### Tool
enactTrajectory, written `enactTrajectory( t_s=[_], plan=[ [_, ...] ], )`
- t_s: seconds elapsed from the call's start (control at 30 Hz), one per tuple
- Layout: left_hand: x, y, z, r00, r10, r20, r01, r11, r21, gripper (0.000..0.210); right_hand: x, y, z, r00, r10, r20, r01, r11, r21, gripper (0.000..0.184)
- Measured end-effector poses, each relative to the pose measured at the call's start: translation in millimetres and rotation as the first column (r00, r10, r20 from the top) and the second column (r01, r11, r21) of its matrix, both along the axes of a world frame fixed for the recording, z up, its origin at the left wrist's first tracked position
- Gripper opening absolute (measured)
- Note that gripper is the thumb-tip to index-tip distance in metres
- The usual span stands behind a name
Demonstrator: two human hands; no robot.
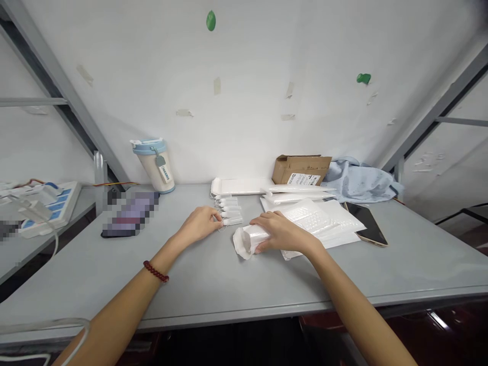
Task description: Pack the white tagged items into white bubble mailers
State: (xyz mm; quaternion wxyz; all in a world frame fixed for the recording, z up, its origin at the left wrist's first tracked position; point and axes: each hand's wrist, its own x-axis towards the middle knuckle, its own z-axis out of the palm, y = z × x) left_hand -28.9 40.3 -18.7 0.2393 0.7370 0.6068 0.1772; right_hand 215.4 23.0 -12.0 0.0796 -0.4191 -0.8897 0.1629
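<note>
My left hand reaches over the grey table and pinches the nearest of several small white plastic pieces laid in a short row. A dark red bead bracelet circles that wrist. My right hand lies on a white bubble-wrap pouch, holding its open mouth toward the left. Beneath and behind that hand spreads a pile of flat white bubble mailers.
A blue-lidded cup stands at the back left beside a blurred dark device. A white tray, a cardboard box and pale blue cloth line the wall. A phone lies right. A power strip rests on the left shelf.
</note>
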Motion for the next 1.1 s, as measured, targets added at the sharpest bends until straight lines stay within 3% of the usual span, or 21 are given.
enactTrajectory(
  t_s=[0.17, 0.37, 0.53, 0.83, 1.1],
  plan=[
    [7.5, -8.7, 8.4, 0.986, 0.056, 0.159, -0.049, 0.998, -0.047, 0.040, 0.4, -0.4, 2.4, 0.996, -0.059, -0.072, 0.067, 0.991, 0.119, 0.051],
    [18.5, -16.9, 8.4, 0.935, -0.125, 0.332, 0.225, 0.932, -0.284, 0.045, -1.3, -1.0, 2.4, 0.982, -0.073, -0.174, 0.119, 0.956, 0.270, 0.048],
    [27.7, -22.2, 5.7, 0.808, -0.129, 0.575, 0.330, 0.907, -0.260, 0.029, -5.0, -2.8, -1.5, 0.978, 0.019, -0.208, 0.058, 0.932, 0.357, 0.049],
    [41.9, -29.2, -3.8, 0.735, -0.004, 0.678, 0.234, 0.940, -0.247, 0.019, -11.9, -8.4, -3.6, 0.967, 0.083, -0.241, 0.022, 0.915, 0.403, 0.052],
    [46.4, -31.5, -4.2, 0.680, 0.099, 0.726, 0.133, 0.958, -0.256, 0.020, -19.9, -13.8, -4.4, 0.987, 0.091, -0.135, -0.001, 0.833, 0.553, 0.066]
  ],
)
